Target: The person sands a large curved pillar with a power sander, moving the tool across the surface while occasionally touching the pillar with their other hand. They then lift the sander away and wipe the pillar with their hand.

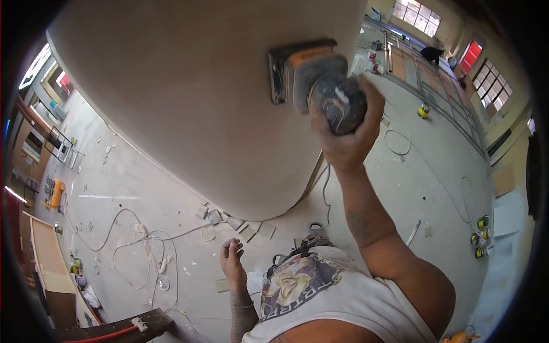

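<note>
My right hand (349, 140) is wrapped round the rounded dark top of an orange and black power sander (317, 71). The sander's square pad lies against a large pale curved panel (189, 97), which fills the upper middle of the head view. Slight blur covers the sander and the fingers on it. Below the panel's lower edge, my left hand (231, 260) hangs in front of my body with its fingers curled in. I see nothing in it, and it is apart from the panel. A cord (327, 191) runs down behind my right forearm.
Tangled cables (150, 237) cross the floor at left. Several small sanding pieces (247, 233) lie beneath the panel. A dark beam (123, 327) with a power socket (139, 324) is at lower left. Cans (482, 235) stand at right, and a metal frame (426, 86) lies farther back.
</note>
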### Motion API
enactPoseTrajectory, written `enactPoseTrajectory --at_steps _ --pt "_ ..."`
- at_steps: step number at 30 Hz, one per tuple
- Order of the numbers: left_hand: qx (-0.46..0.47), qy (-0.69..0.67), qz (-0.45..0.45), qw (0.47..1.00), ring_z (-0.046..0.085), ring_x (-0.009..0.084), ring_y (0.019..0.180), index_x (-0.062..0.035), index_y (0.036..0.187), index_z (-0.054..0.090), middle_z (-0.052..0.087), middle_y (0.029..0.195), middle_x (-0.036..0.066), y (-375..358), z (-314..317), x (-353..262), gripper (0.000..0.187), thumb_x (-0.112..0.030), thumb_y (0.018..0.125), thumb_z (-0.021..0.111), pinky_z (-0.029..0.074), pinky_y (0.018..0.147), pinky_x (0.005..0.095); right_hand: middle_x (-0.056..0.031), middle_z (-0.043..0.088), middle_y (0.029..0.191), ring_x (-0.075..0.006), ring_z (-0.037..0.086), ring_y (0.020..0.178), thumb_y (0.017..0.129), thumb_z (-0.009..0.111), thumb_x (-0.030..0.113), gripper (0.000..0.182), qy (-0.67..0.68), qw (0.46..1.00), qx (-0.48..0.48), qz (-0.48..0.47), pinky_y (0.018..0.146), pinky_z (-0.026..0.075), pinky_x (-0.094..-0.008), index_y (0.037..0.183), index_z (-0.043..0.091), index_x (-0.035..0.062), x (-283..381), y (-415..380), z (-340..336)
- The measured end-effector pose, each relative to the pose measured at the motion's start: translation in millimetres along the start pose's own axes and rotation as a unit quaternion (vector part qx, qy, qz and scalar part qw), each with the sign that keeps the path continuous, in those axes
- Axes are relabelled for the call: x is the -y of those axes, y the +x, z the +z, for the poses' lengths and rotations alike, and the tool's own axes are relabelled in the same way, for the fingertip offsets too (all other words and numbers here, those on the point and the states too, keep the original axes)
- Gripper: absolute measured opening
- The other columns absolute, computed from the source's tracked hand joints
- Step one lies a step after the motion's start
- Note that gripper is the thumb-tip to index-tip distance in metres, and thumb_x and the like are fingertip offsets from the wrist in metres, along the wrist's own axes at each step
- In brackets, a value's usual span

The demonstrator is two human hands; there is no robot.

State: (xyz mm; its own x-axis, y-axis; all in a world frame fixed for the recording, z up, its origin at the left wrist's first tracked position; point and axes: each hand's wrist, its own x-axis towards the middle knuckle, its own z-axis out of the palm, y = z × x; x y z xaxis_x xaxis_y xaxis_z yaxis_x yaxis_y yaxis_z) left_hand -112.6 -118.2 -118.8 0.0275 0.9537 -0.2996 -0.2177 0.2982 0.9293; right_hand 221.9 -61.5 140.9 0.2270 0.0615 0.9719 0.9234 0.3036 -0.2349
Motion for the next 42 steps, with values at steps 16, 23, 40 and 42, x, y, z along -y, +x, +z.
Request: enactPoseTrajectory --at_steps 16,23,40,42 --pt "-0.027 0.012 0.008 1.000 0.063 0.0161 0.097 -0.0076 0.114 0.064 0.067 0.109 0.005 19 -20 0 0.026 -0.030 0.101 0.062 0.047 0.083 0.0306 -0.0172 0.051 0.124 -0.0314 0.055 0.113 0.070 0.084 0.011 0.082 -0.010 0.999 0.026 -0.033 0.098 0.047 -0.0417 0.140 0.043 0.0021 10 -20 -2" --pt "-0.022 -0.003 -0.014 1.000 0.062 0.0163 0.096 -0.0082 0.114 0.064 0.067 0.110 0.005 17 -18 18 0.026 -0.031 0.100 0.062 0.046 0.083 0.0318 -0.0179 0.051 0.125 -0.0331 0.055 0.114 0.069 0.089 0.016 0.081 -0.017 1.000 0.020 -0.001 0.094 0.052 -0.0426 0.137 0.046 0.0041 1 -52 -2" --pt "-0.019 0.022 -0.017 0.999 0.063 0.0157 0.097 -0.0093 0.113 0.065 0.068 0.110 0.004 25 -10 16 0.025 -0.030 0.100 0.062 0.046 0.083 0.0322 -0.0150 0.049 0.122 -0.0274 0.054 0.114 0.073 0.083 0.012 0.081 -0.016 0.999 0.036 0.001 0.097 0.048 -0.0397 0.141 0.040 0.0048 8 -25 -4" --pt "-0.018 0.016 -0.020 1.000 0.063 0.0157 0.097 -0.0094 0.113 0.065 0.068 0.110 0.004 27 -11 20 0.025 -0.030 0.100 0.062 0.046 0.083 0.0320 -0.0163 0.049 0.122 -0.0280 0.054 0.113 0.073 0.083 0.013 0.081 -0.004 0.999 0.039 0.004 0.097 0.047 -0.0402 0.141 0.040 0.0044 0 -43 -5"
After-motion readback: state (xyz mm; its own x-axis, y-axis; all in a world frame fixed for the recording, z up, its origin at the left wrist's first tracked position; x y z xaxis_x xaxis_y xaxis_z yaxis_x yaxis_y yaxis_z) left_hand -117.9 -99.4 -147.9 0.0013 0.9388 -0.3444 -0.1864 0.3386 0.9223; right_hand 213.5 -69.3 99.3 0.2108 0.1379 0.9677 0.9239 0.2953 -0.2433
